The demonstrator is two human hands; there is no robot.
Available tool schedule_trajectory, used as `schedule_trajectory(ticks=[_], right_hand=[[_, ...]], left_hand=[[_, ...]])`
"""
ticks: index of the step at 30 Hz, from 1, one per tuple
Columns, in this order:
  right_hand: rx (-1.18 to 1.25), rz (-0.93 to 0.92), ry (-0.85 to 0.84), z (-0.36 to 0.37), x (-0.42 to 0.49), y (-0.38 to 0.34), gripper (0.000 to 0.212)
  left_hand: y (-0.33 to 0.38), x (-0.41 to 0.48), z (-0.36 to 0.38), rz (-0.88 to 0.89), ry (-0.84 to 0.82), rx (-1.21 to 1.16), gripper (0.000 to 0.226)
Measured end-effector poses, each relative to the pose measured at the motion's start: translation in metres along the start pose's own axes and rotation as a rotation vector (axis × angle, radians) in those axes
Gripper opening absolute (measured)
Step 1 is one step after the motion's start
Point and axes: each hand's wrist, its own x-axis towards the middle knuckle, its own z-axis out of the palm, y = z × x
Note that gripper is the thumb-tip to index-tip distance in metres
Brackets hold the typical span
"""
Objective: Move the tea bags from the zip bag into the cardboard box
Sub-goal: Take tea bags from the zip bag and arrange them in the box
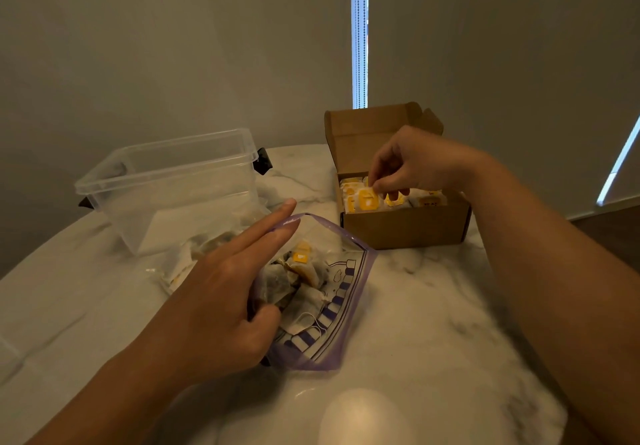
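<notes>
Head view, near to far. Bottom centre: bright glare on the marble table [433, 306]. Coming up from lower left, left hand [221, 292] on the zip bag [349, 309]: index and middle fingers straight and close together along the upper left rim, thumb bent in over the near left rim, gripping that side and holding the mouth wide. Rests on the table at centre of frame, purple zip strip parted. Inside, a loose heap of tea bags [304, 282] with white strings and one yellow tag showing. Under the left hand and to its left, a second clear bag [183, 264], contents too blurred to tell. Right of centre, just beyond the zip bag's far corner, the box [405, 228], lid flap standing up behind, packed with a row [426, 199] of yellow-tagged bags on edge. Reaching in from the right edge, right hand [412, 164] above the box: thumb and forefinger pinch one tea bag [367, 199] at its top, in the row's left part, other fingers curled. Upper left, an open clear tub [166, 181] with black clips, just beyond the second bag. Behind everything, pale blinds [485, 46] with a bright slit of daylight.
</notes>
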Motion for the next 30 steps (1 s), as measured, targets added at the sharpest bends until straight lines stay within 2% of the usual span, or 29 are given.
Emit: schedule_trajectory(ticks=[3,8,11,14,16,19,22,25,30], right_hand=[[-0.153,0.055,0.027,0.014,0.010,0.004,0.007],[-0.283,0.041,0.290,0.028,0.008,0.003,0.014],[-0.271,0.003,0.400,0.023,-0.006,-0.002,0.013],[-0.150,-0.062,0.443,0.017,-0.032,-0.022,0.009],[-0.023,-0.155,0.371,0.016,-0.054,-0.041,0.010],[0.136,-0.307,0.059,0.025,-0.081,-0.073,0.011],[0.036,-0.347,-0.155,0.050,-0.087,-0.093,0.015],[-0.215,-0.445,-0.194,0.080,-0.080,-0.103,0.018],[-0.421,-0.459,-0.203,0.114,-0.067,-0.104,0.012]], left_hand=[[-0.001,0.000,0.001,0.009,0.005,-0.001,0.084],[-0.002,0.001,0.000,0.065,0.000,0.011,0.084],[-0.001,0.001,-0.001,0.051,0.006,0.012,0.083],[-0.001,0.002,0.000,0.035,0.021,0.027,0.083],[-0.001,0.003,0.001,0.033,0.014,0.016,0.084],[-0.001,0.004,0.001,0.023,-0.007,0.000,0.084],[0.001,0.005,-0.002,0.032,-0.034,-0.006,0.084],[0.002,0.005,-0.002,0.026,-0.055,-0.029,0.085],[0.000,0.005,-0.001,0.037,-0.031,-0.012,0.087]])
